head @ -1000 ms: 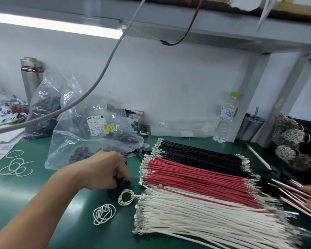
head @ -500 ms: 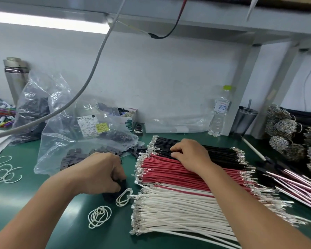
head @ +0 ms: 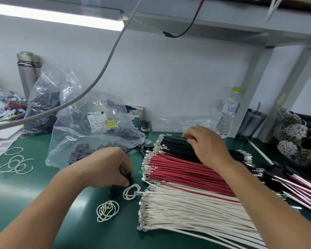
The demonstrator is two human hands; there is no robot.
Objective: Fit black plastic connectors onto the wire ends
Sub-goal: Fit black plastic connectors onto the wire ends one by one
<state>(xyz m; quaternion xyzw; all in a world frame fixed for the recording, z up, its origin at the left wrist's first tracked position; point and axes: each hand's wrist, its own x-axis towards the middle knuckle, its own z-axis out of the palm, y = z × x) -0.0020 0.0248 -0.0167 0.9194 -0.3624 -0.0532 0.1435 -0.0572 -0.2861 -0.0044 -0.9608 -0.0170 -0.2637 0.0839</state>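
Black wires (head: 178, 150): right hand (head: 207, 146) shifted farther back.

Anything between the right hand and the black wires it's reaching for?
Nothing visible. The right hand already rests on top of the black wires, fingers at their far edge. The left hand holds a black connector off to the side, clear of that path.

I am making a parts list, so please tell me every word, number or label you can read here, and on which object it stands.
White label on the clear plastic bag: printed lines, too blurred to read.
Yellow sticker beside it: too small to read.
Water bottle label: blue characters, unreadable.
Paper sheet at the left edge: a printed code, unreadable.
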